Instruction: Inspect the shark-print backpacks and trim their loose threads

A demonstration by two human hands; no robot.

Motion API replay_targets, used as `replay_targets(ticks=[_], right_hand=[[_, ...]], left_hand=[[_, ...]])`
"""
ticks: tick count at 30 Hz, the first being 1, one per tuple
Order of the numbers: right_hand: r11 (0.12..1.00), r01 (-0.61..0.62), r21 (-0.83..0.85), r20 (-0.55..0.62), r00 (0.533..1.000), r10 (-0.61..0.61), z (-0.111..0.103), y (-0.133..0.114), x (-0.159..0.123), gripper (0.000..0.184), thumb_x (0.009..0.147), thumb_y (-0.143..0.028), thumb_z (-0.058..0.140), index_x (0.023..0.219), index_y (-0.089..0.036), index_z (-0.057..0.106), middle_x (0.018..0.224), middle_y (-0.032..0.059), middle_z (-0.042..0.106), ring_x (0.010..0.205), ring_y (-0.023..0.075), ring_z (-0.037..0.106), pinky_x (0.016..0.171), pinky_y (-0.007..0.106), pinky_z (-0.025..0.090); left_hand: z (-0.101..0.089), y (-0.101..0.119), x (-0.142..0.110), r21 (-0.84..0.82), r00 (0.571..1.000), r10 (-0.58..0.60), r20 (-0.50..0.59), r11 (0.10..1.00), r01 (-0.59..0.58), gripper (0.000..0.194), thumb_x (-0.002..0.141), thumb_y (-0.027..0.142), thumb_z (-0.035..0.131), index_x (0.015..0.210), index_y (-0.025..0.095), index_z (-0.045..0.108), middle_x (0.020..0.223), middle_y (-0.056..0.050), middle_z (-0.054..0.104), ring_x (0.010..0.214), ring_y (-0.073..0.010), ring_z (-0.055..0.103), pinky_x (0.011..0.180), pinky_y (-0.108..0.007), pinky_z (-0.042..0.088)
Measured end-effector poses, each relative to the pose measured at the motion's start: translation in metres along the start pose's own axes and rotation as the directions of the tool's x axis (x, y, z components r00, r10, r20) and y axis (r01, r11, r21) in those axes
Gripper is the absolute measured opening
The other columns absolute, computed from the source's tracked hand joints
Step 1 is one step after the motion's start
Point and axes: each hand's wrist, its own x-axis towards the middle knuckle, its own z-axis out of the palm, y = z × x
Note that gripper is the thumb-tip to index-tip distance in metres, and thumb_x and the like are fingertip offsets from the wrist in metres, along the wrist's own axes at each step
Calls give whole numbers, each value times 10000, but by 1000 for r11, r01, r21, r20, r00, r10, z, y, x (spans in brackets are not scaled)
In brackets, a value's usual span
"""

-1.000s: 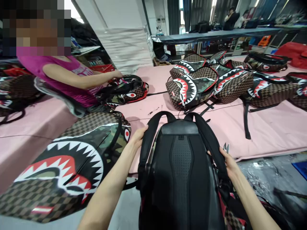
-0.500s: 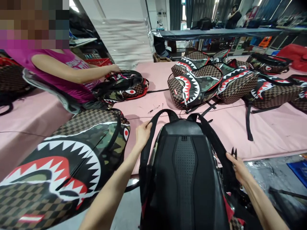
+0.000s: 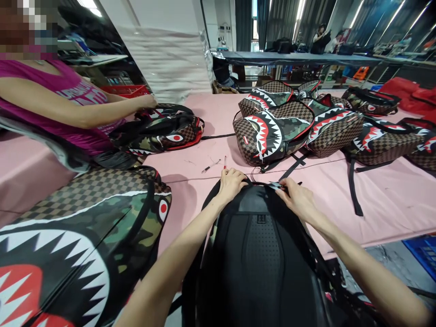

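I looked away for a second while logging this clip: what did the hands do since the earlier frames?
Both hands left the shoulder straps at the backpack's sides and moved up to its top edge. The left hand now rests there; the right hand holds small snips against it. The backpack stayed put, back panel up, and the other bags on the pink table did not move.

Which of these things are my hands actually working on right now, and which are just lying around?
In hand:
black backpack
left hand, at its top edge
right hand, holding small snips

Lying about:
shark-print backpack beside it
backpack pile
pen on the pink table
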Motion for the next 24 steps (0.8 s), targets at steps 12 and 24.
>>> replay_targets(ticks=[12, 24], right_hand=[[928, 345, -141, 154, 934, -323, 42, -12, 99, 176, 825, -287, 552, 892, -211, 696, 908, 50, 680, 901, 201, 534, 725, 317, 236], [914, 394, -95, 209, 906, -368, 42, -15, 103, 167, 811, -274, 563, 852, -190, 701, 884, 61, 680, 884, 203, 526, 723, 309, 236]], left_hand=[[8, 7, 5, -268, 980, -165, 111, 945, 189, 174, 808, 199, 475, 736, 193, 634, 862, -56, 665, 940, -233, 483, 856, -427, 282], [17, 0, 11, -548, 887, -384, 255, 699, 460, 160, 698, 272, 513, 653, 183, 639, 648, 1, 633, 723, -173, 559, 692, -290, 401]])
